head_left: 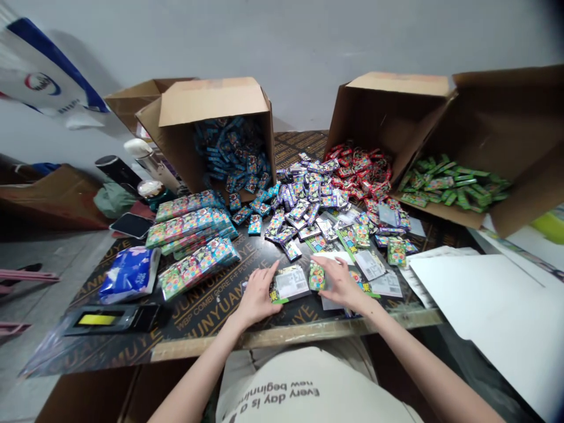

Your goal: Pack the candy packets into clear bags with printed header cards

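Left hand (259, 295) on worktop (207, 317), fingers (269, 277) spread apart, just left of flat card packet (291, 285), right hand (342, 283), fingers also apart, against green packet (316, 276) just right of card packet, purple packets (299, 202) and red packets (363, 176) beyond card packet

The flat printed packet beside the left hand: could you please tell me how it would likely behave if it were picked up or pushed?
The flat printed packet looks thin, so it is probably light and somewhat flexible. On the smooth black board it may slide easily when pushed, but being flat, it seems unlikely to roll.
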`<state>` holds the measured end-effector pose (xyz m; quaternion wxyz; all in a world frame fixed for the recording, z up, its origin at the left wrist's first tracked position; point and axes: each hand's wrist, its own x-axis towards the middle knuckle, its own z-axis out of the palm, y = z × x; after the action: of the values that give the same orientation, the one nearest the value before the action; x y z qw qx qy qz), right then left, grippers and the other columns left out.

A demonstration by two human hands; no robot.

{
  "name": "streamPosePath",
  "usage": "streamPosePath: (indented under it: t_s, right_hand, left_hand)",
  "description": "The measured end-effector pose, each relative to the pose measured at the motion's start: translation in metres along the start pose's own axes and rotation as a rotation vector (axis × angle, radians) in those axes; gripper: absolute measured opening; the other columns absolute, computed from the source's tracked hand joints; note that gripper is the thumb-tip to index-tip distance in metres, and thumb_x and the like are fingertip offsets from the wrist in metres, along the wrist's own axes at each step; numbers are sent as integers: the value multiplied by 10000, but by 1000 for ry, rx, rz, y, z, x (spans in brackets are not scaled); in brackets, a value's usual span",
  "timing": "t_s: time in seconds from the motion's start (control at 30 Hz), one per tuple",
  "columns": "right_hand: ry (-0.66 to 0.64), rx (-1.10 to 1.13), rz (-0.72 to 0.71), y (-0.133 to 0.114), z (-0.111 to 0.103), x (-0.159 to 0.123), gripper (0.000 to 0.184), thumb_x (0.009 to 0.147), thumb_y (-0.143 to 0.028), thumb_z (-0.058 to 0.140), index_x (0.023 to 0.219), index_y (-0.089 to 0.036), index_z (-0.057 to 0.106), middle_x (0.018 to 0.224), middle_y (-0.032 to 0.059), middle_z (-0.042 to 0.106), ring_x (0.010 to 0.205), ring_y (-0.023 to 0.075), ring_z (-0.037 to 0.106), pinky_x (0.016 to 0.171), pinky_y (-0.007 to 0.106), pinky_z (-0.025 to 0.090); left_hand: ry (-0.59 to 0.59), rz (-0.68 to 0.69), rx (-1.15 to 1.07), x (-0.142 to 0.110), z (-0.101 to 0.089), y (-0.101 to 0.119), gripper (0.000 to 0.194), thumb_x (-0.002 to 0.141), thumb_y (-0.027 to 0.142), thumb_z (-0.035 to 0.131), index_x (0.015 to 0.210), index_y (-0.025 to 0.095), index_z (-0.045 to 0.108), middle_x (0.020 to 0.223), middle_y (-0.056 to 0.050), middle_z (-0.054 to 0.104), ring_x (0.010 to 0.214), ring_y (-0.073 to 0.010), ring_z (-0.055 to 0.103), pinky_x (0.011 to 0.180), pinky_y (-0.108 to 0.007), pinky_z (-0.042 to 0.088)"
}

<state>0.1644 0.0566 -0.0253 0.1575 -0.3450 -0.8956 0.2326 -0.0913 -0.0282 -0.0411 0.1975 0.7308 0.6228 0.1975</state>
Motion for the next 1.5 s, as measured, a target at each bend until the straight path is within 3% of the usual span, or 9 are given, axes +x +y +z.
streamPosePath:
  t_s: [0.13, 0.23, 0.33, 0.43, 0.6, 0.9, 1.13, 1.3, 1.5]
  right_hand:
    - [-201, 365, -107, -9, -18, 1, 829, 664, -225, 669, 1382, -263, 256, 1401, 66, 368, 1261, 246, 374, 1037, 396, 299]
    - [-171, 587, -100, -15, -21, 11, 854, 650, -281, 718, 1376, -294, 270, 1419, 55, 340, 1297, 248, 324, 1065, 409, 270]
    - [173, 864, 25, -23, -9, 29, 804, 693, -282, 689, 1367, -337, 254, 1419, 62, 334, 1275, 243, 365, 1036, 433, 317]
    - [559, 1070, 228, -35, 7, 48, 734, 727, -284, 650, 1349, -322, 263, 1380, 101, 380, 1176, 239, 487, 970, 435, 395]
    - [932, 1021, 490, -51, 14, 65, 598, 719, -357, 642, 1259, -260, 404, 1318, 99, 448, 1174, 216, 471, 943, 370, 407]
    - [540, 1434, 600, -73, 0, 75, 264, 537, -185, 714, 751, -181, 560, 670, 1, 679, 623, 169, 636, 602, 272, 478]
    - [539, 1689, 457, -83, -7, 62, 380, 656, -193, 629, 993, -244, 462, 896, 15, 702, 754, 193, 672, 665, 303, 489]
    - [376, 1674, 435, -77, -8, 58, 467, 610, -124, 654, 1040, -236, 509, 911, 18, 702, 808, 201, 668, 766, 345, 483]
    - [434, 1163, 351, -69, -9, 49, 111, 664, -272, 686, 740, -191, 675, 821, 33, 706, 801, 194, 645, 810, 359, 479]
  left_hand:
    - [-21, 55, -89, -5, -12, 7, 1033, 520, 219, 686, 1409, 236, 161, 1139, -85, 477, 1057, -271, 442, 972, -442, 314]
    - [-5, 40, -205, -4, -19, 15, 1031, 512, 228, 717, 1401, 266, 198, 1148, -71, 457, 1055, -255, 447, 922, -393, 372]
    - [145, -75, -364, 6, -17, 19, 890, 540, 273, 741, 1342, 253, 355, 995, -38, 499, 910, -206, 505, 817, -341, 428]
    - [288, -190, -534, 19, -10, 20, 443, 623, 254, 701, 1059, 208, 635, 730, 7, 486, 683, -142, 498, 653, -267, 425]
    - [559, -304, -797, 25, 6, 26, 217, 647, 263, 694, 847, 181, 681, 677, 18, 457, 637, -114, 467, 613, -225, 405]
    - [629, -435, -1530, 29, 16, 72, 242, 713, 388, 638, 805, 166, 609, 752, 10, 625, 687, -113, 569, 669, -217, 426]
    - [619, -614, -1799, 36, 0, 68, 222, 621, 330, 711, 700, 144, 619, 637, 44, 637, 557, -86, 571, 616, -203, 424]
    - [541, -521, -1678, 34, -9, 67, 151, 640, 282, 684, 705, 150, 652, 697, 20, 662, 637, -101, 594, 661, -214, 442]
    - [448, -170, -911, 26, -50, 71, 77, 678, 233, 666, 714, 179, 707, 777, -37, 682, 756, -168, 615, 723, -273, 470]
